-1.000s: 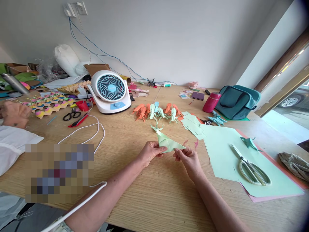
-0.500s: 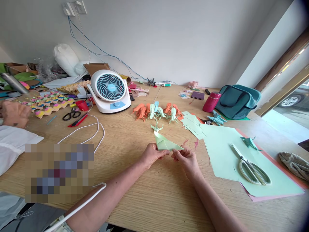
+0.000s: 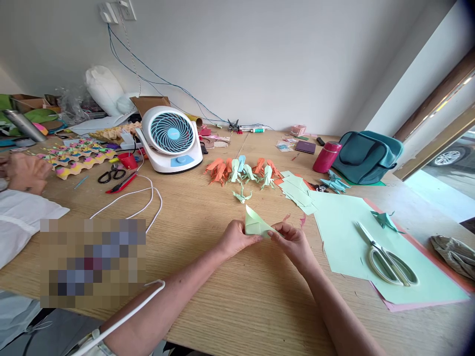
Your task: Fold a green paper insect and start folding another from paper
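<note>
A pale green folded paper piece (image 3: 254,223) sits just above the wooden table (image 3: 222,306), held between both my hands. My left hand (image 3: 234,238) pinches its left edge with closed fingers. My right hand (image 3: 295,242) pinches its right end, fingers curled over the fold. The paper's point sticks up and away from me. Beyond it lies a small green folded figure (image 3: 242,195), and behind that a row of orange and green folded figures (image 3: 241,171).
Green paper sheets (image 3: 345,232) with scissors (image 3: 386,255) lie at right, a stack of cut green squares (image 3: 297,190) beside them. A white fan (image 3: 169,140), black scissors (image 3: 110,174), white cable (image 3: 141,198), red flask (image 3: 325,156) and teal bag (image 3: 365,155) stand farther back. Another person's hand (image 3: 25,172) rests at far left.
The wide flat paper piece has been folded narrower and more upright. My hands have come closer together around it.
</note>
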{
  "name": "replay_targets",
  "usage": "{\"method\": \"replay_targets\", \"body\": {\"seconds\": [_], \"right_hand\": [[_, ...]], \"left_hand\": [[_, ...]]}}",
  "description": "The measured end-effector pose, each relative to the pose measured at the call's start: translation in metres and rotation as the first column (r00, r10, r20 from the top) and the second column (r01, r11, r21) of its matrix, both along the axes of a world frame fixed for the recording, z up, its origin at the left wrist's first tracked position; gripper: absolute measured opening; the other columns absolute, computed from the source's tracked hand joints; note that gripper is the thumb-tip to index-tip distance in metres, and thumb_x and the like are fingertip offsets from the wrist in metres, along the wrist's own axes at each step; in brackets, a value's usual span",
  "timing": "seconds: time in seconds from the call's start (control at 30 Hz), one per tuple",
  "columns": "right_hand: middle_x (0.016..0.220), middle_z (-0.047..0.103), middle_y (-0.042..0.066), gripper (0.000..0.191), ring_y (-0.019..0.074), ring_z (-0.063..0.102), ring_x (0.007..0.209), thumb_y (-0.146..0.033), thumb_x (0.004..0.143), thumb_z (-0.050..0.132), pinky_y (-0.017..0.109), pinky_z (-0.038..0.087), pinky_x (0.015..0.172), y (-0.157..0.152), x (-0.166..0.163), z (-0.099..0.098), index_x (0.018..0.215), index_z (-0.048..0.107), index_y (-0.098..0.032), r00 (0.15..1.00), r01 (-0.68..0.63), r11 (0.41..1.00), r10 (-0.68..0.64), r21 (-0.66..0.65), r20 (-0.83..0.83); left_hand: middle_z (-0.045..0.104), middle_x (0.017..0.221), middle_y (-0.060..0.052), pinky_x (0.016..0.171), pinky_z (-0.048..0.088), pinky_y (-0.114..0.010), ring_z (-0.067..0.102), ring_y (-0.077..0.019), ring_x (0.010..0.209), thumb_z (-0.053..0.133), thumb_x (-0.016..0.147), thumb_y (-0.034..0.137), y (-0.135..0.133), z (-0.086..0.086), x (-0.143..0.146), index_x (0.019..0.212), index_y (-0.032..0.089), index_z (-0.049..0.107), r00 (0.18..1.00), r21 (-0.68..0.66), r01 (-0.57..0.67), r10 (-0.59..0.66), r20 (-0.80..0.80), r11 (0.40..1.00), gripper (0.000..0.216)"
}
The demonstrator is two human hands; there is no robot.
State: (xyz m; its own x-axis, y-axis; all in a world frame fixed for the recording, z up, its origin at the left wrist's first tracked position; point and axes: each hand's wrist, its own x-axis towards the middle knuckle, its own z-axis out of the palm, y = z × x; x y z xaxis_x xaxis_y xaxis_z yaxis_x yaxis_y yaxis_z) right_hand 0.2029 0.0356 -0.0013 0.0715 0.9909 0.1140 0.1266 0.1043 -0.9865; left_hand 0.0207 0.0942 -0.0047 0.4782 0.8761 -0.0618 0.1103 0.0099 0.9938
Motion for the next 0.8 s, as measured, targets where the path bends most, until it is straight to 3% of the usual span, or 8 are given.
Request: {"method": "replay_targets", "body": {"seconds": [0.17, 0.3, 0.53, 0.63, 0.8], "right_hand": [[0.075, 0.065, 0.004, 0.030, 0.0173, 0.054, 0.071, -0.047, 0.085, 0.064, 0.029, 0.040, 0.066, -0.004, -0.002, 0.003, 0.079, 0.068, -0.017, 0.981, -0.039, 0.999, 0.034, 0.020, 0.193], [0.069, 0.057, 0.000, 0.028, 0.0139, 0.048, 0.063, -0.042, 0.084, 0.064, 0.026, 0.035, 0.058, -0.007, -0.006, 0.005, 0.070, 0.061, -0.018, 0.956, -0.057, 0.998, 0.043, 0.039, 0.291], [0.062, 0.044, -0.003, 0.041, 0.0113, 0.039, 0.059, -0.044, 0.084, 0.064, 0.025, 0.030, 0.055, -0.006, -0.008, 0.002, 0.058, 0.045, -0.020, 0.949, -0.027, 0.992, -0.015, 0.127, 0.315], [0.062, 0.042, -0.003, 0.043, 0.0113, 0.038, 0.059, -0.048, 0.084, 0.064, 0.025, 0.030, 0.055, -0.005, -0.007, 0.002, 0.058, 0.045, -0.020, 0.951, -0.021, 0.991, -0.022, 0.135, 0.309], [0.060, 0.040, -0.004, 0.046, 0.0113, 0.036, 0.058, -0.053, 0.084, 0.064, 0.025, 0.028, 0.054, -0.004, -0.003, 0.002, 0.059, 0.045, -0.020, 0.952, 0.011, 0.992, -0.049, 0.128, 0.302]], "left_hand": [[0.056, 0.061, 0.002, 0.057, 0.035, -0.022, 0.048, -0.0116, 0.059, 0.076, 0.065, 0.037, -0.004, 0.000, 0.002, 0.067, 0.011, 0.070, 0.994, 0.092, 0.031, -0.022, -0.107, 0.995, 0.027], [0.048, 0.057, 0.003, 0.054, 0.031, -0.022, 0.042, -0.0099, 0.056, 0.074, 0.067, 0.039, -0.009, 0.002, 0.003, 0.061, 0.012, 0.064, 0.985, 0.139, 0.042, -0.018, -0.170, 0.989, 0.030], [0.038, 0.053, 0.005, 0.050, 0.024, -0.023, 0.034, -0.0080, 0.052, 0.073, 0.067, 0.045, -0.012, 0.001, 0.006, 0.052, 0.016, 0.051, 0.970, 0.153, 0.020, 0.019, -0.244, 0.988, 0.040], [0.042, 0.055, 0.005, 0.051, 0.025, -0.022, 0.036, -0.0084, 0.053, 0.073, 0.068, 0.045, -0.011, 0.005, 0.004, 0.055, 0.015, 0.055, 0.976, 0.143, 0.049, -0.017, -0.216, 0.989, 0.037], [0.063, 0.075, -0.001, 0.064, 0.040, -0.023, 0.052, -0.0135, 0.071, 0.071, 0.075, 0.040, -0.004, 0.013, -0.003, 0.082, 0.013, 0.071, 0.987, 0.204, 0.144, -0.125, -0.104, 0.968, 0.027]]}}
